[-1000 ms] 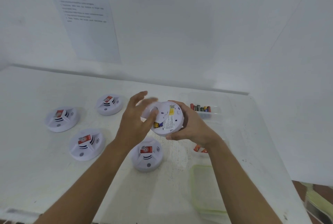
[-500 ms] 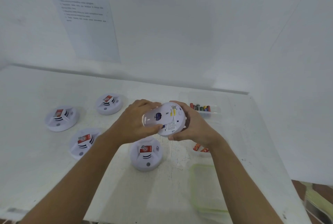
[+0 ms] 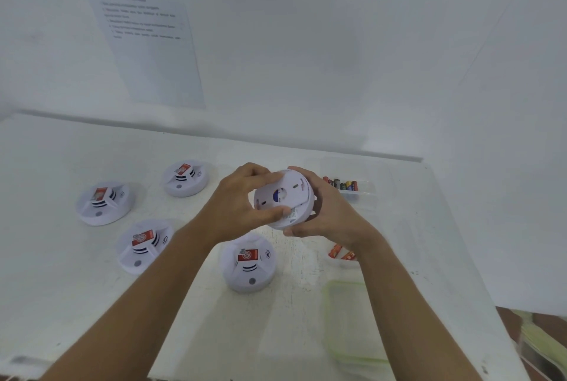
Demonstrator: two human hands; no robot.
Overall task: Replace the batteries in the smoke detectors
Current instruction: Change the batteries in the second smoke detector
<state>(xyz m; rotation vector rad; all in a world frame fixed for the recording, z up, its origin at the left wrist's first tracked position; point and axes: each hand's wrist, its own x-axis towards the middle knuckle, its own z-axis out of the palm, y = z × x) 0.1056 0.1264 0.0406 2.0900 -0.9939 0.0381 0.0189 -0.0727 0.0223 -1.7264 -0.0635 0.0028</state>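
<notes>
I hold a round white smoke detector above the table with its back side toward me. My left hand grips its back plate from the left, thumb along the lower rim. My right hand cups the detector's body from the right and below. Several more white detectors with red labels lie face up on the white table: one right under my hands, one, one and one to the left. A clear tray of batteries stands behind my right hand.
A few red batteries lie in a clear container partly hidden by my right wrist. A clear green-rimmed lid rests near the table's front right. A printed sheet hangs on the wall. The table edge runs along the right.
My left hand, open beside the detector a second ago, has closed onto its back plate. The plate now covers the label and battery bay, and the detector has turned slightly.
</notes>
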